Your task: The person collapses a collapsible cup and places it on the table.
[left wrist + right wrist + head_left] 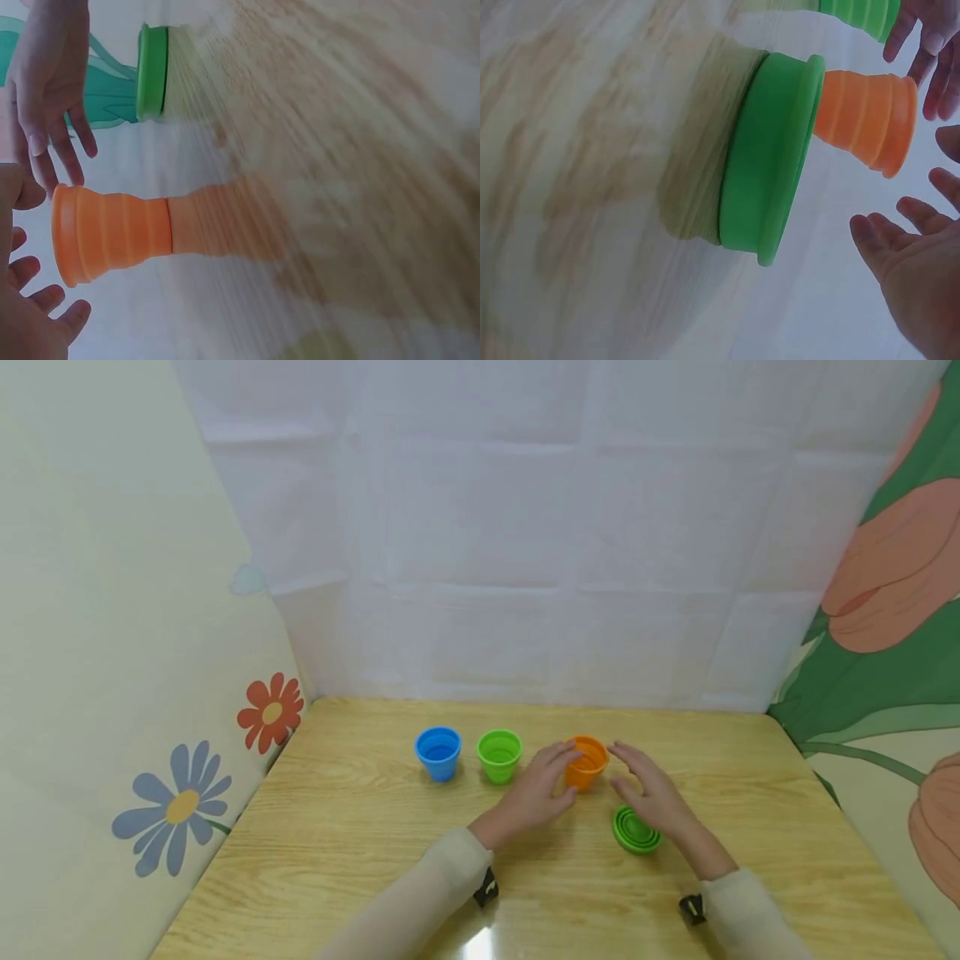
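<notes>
An orange collapsible cup (587, 765) stands extended and upright on the table, between my two hands. My left hand (534, 789) is at its left side, fingers loosely spread; in the left wrist view a gap shows between those fingers and the orange cup (112, 232). On the other side, my right hand (654, 793) hovers with its fingers apart, holding nothing. Below the right hand lies a dark green collapsible cup (636, 831), folded flat into rings. The right wrist view shows this flat green cup (769, 161) close up, with the right hand's fingers (911, 232) beyond it.
A blue cup (438, 754) and a light green cup (498, 757) stand extended in a row left of the orange one. The wooden table (337, 827) ends at a white cloth (465, 568) behind. Flower-printed panels (187, 710) flank both sides.
</notes>
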The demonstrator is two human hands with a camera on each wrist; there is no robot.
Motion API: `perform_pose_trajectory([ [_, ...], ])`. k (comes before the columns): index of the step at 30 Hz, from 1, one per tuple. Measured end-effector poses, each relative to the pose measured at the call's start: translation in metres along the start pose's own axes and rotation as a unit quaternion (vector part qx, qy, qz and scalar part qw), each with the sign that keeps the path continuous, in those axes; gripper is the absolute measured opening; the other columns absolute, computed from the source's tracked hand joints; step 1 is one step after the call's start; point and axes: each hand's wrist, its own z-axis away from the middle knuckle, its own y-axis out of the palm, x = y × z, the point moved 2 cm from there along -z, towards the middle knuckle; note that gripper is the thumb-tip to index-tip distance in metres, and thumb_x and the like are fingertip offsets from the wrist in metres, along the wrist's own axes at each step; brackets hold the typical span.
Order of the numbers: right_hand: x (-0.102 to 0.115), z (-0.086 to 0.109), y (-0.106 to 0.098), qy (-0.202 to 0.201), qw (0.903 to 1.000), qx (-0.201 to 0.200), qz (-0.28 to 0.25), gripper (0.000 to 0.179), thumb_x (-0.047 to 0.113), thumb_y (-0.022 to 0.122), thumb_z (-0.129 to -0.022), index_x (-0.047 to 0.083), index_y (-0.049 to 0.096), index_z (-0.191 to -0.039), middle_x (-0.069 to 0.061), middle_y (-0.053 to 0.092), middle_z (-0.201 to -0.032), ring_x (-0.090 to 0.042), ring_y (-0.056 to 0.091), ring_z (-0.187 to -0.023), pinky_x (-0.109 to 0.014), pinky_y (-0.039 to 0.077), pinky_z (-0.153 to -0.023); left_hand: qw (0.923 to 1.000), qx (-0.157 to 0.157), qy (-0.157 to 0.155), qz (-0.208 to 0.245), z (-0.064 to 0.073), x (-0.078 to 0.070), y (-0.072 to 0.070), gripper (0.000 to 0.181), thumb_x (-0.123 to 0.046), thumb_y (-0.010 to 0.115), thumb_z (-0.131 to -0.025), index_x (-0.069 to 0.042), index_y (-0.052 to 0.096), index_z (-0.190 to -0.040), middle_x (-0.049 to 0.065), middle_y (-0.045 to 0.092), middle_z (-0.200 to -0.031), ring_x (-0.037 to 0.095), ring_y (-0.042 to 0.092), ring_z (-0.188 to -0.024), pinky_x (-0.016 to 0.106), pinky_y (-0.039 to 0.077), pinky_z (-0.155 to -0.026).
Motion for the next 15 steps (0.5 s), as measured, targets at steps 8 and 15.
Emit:
perform_pose_trajectory([
  [8,0.004,-0.006,0.01,0.015,0.9973,0.059,0.041,0.056,0.01,0.063,-0.1,-0.001,0.042,-0.151,-0.029,0.034,-0.157,-0.049,0.035,-0.143,-0.068,0.033,-0.112,0.9943,0.081,-0.05,-0.048,-0.005,0.008,0.006,0.062,-0.018,0.066,-0.098,-0.008,0.041,-0.154,0.011,0.028,-0.164,0.036,0.03,-0.149,0.046,0.033,-0.12],
  [15,0.005,-0.009,0.016,-0.005,0.9971,0.06,0.047,0.057,0.004,0.066,-0.097,-0.002,0.044,-0.149,-0.029,0.035,-0.156,-0.047,0.043,-0.138,-0.058,0.046,-0.106,0.991,0.113,-0.057,-0.045,-0.008,0.007,0.007,0.064,-0.017,0.065,-0.098,-0.005,0.038,-0.155,0.013,0.027,-0.165,0.03,0.036,-0.147,0.039,0.038,-0.118],
])
